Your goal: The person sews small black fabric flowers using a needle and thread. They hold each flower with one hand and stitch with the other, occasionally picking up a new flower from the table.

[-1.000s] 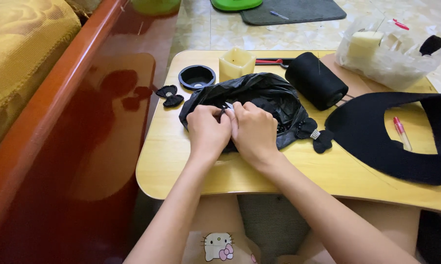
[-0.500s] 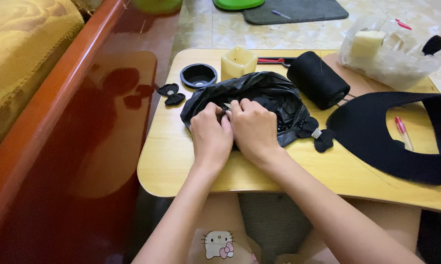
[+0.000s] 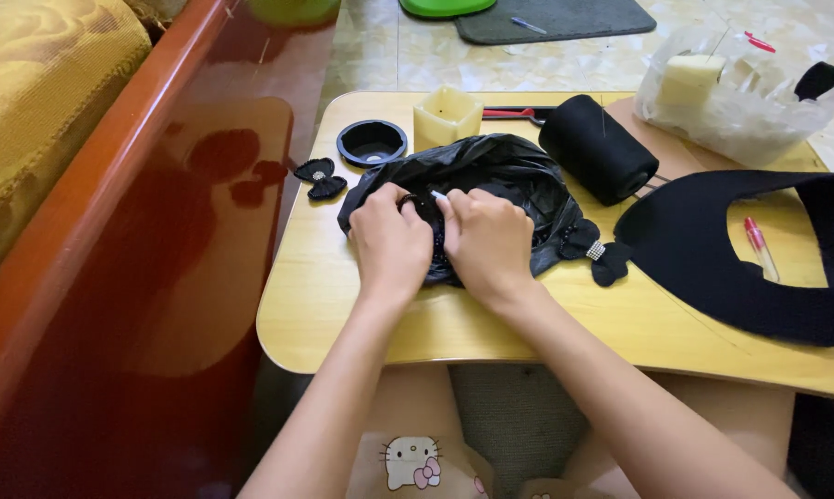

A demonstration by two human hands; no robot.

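Both hands work close together over a crumpled black plastic bag (image 3: 500,185) in the middle of the low wooden table (image 3: 362,305): the left hand (image 3: 391,242) pinches a small dark piece at its fingertips, and the right hand (image 3: 487,242) grips a thin white-tipped tool beside it. Two finished-looking black bows lie apart, one (image 3: 320,177) by the left edge and one with a sparkly centre (image 3: 598,251) right of the bag, so some pieces seem done while this one looks mid-assembly. A black thread cone (image 3: 598,159) lies behind.
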